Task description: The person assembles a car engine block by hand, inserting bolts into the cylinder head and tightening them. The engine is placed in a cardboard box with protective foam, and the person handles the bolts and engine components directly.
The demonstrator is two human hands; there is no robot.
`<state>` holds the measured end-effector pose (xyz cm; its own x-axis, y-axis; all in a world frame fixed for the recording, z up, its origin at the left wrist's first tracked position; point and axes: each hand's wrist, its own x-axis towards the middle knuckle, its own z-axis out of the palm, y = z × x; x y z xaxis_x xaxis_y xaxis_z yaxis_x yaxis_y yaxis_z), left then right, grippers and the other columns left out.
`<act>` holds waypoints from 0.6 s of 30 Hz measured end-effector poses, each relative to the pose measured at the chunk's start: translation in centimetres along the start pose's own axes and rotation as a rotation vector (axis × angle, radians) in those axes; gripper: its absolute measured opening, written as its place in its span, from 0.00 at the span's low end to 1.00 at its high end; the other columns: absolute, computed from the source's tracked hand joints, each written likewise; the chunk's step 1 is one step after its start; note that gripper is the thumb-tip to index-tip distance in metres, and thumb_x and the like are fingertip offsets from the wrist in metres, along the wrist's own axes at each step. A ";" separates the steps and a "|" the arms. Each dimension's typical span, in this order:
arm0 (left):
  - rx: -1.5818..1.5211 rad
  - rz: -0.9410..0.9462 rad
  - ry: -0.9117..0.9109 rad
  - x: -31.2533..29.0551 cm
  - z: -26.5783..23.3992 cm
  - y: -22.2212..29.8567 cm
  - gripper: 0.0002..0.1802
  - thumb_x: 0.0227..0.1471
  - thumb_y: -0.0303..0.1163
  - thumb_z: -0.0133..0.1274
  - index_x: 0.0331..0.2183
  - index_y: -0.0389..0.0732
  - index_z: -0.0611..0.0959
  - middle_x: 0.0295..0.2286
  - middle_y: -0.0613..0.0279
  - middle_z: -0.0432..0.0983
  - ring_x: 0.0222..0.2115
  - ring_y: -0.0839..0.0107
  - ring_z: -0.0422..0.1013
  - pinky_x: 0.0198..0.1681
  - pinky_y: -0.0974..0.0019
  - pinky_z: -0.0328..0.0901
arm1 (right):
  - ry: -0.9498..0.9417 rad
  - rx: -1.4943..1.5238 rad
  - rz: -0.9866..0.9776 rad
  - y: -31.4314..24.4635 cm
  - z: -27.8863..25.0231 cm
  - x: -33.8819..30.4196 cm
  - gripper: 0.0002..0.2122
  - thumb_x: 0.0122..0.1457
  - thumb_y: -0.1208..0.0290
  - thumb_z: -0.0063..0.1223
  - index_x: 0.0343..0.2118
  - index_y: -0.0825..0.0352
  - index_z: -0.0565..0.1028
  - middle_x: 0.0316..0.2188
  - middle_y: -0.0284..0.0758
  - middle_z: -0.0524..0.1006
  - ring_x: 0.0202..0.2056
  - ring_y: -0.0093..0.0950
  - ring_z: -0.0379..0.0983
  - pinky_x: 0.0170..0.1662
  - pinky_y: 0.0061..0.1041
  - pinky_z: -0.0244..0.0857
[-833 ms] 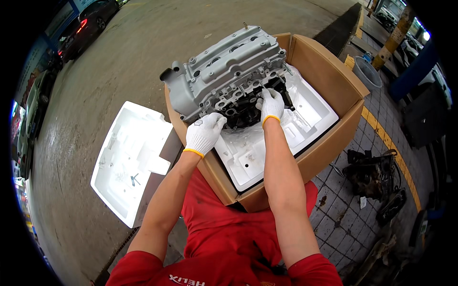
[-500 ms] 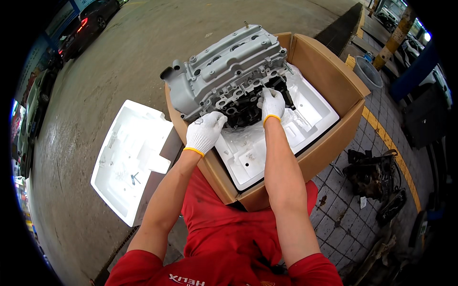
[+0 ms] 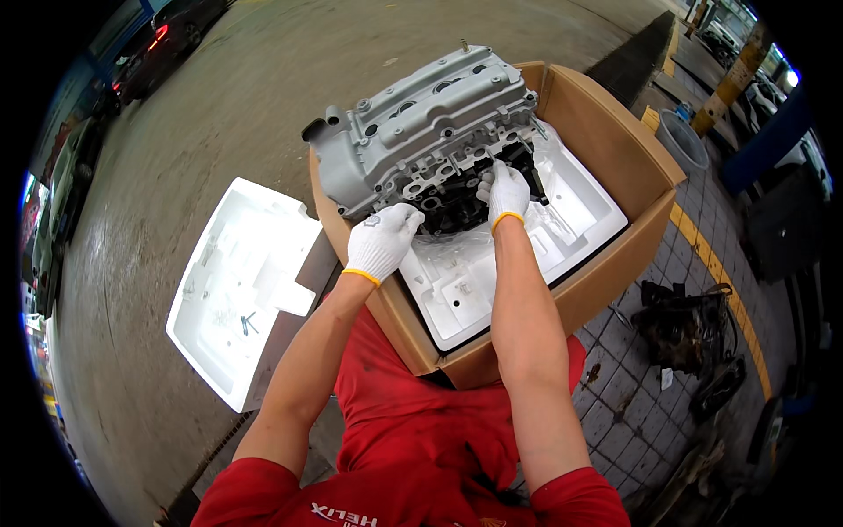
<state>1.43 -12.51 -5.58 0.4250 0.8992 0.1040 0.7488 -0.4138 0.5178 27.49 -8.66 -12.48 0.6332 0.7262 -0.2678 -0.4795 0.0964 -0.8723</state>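
Little has moved since the earlier frame: the grey engine (image 3: 439, 110), its brown carton (image 3: 606, 132), the left hand (image 3: 382, 240) and the right hand (image 3: 507, 191) all sit slightly farther right, which I read as a camera shift. From my remote view the engine lies diagonally across the upper centre, over a white foam tray (image 3: 584, 200) that probably cushions it. At the engine's lower left the left hand curls, thumb toward forefinger; I cannot tell whether it pinches anything. The right hand bends its fingers in against the dark side, its grip hidden from me. Left of centre, small dark bolts (image 3: 248, 325) lie in a second foam piece (image 3: 226, 263), presumably so none rolls away.
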 end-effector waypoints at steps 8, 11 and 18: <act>-0.010 0.032 -0.006 0.5 0.3 0.6 0.19 0.68 0.48 0.52 0.45 0.45 0.88 0.39 0.53 0.86 0.42 0.52 0.82 0.47 0.52 0.74 | -0.055 0.023 0.025 0.0 -1.4 1.4 0.13 0.73 0.63 0.52 0.34 0.66 0.74 0.24 0.29 0.73 0.19 0.20 0.68 0.20 0.22 0.65; -0.005 0.073 0.007 0.8 0.7 0.1 0.17 0.68 0.46 0.52 0.42 0.45 0.87 0.39 0.54 0.86 0.42 0.53 0.82 0.46 0.50 0.74 | -0.059 0.044 0.021 -0.1 -0.7 1.1 0.13 0.73 0.63 0.52 0.34 0.66 0.74 0.24 0.29 0.73 0.19 0.20 0.67 0.20 0.23 0.66; 0.167 0.314 0.177 -1.0 0.8 -2.3 0.14 0.61 0.40 0.54 0.33 0.44 0.89 0.34 0.52 0.86 0.36 0.52 0.83 0.38 0.48 0.75 | -0.292 -1.042 -0.403 0.2 0.0 2.2 0.14 0.77 0.59 0.40 0.57 0.60 0.61 0.52 0.30 0.60 0.49 0.28 0.56 0.51 0.31 0.51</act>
<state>-0.37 -12.59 -7.54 0.5630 0.7298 0.3879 0.6749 -0.6769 0.2938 28.76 -7.01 -13.23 0.3965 0.9133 0.0933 0.5461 -0.1530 -0.8236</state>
